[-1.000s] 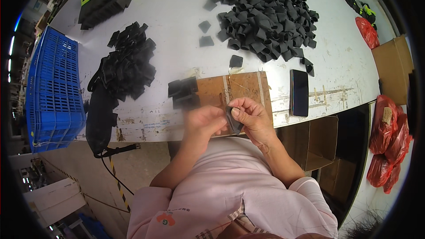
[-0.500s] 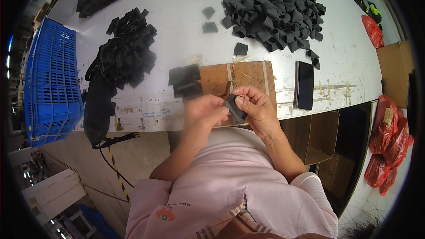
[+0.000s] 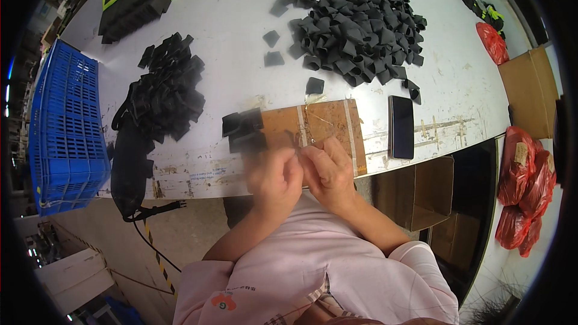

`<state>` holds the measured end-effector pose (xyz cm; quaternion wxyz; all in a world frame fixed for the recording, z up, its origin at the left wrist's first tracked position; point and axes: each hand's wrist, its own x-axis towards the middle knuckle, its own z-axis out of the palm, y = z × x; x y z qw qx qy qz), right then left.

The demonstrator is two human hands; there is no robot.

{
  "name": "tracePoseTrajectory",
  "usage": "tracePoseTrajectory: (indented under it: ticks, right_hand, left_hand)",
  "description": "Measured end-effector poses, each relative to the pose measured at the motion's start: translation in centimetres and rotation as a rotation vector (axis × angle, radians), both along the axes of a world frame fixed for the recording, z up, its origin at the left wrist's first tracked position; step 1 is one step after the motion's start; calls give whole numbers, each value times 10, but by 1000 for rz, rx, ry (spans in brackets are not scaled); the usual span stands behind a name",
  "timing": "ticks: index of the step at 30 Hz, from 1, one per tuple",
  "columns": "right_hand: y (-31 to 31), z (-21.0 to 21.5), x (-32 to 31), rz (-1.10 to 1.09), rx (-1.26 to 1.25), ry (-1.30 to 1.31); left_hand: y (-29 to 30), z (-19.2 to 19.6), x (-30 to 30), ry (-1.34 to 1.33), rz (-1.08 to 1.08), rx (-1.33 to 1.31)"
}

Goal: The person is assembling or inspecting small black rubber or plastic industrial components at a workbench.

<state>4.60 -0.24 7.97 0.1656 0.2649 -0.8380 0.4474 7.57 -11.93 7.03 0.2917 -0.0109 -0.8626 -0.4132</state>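
My left hand [image 3: 274,174] and my right hand [image 3: 330,167] meet fingertip to fingertip at the table's near edge, over the front of a brown board [image 3: 328,121]. Both are curled on a small black piece that is almost hidden between the fingers. The left hand is blurred by motion. A short stack of black pieces [image 3: 243,130] lies just left of the board, close to my left hand. Thin light strands lie across the board.
A large heap of black pieces [image 3: 355,18] lies at the back and a second heap [image 3: 170,84] at the left. A phone [image 3: 401,126] lies right of the board. A blue crate [image 3: 60,126] stands far left, a cardboard box [image 3: 531,90] and red bags [image 3: 522,195] right.
The black piece, plainly seen between my fingers before, is now covered by them. My hands have closed tighter together and the left one is moving.
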Motion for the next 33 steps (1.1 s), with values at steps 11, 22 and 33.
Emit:
tracePoseTrajectory:
  ticks: [11, 22, 33]
  right_hand:
    - [11, 5, -17, 288, -992, -1213]
    - [6, 61, -30, 398, -727, -921]
    - [5, 28, -52, 532, -685, -959]
  left_hand:
    - [-23, 24, -11, -571, -631, 1770]
    - [-27, 57, -27, -358, -737, 1807]
    - [-21, 45, -23, -265, -261, 897]
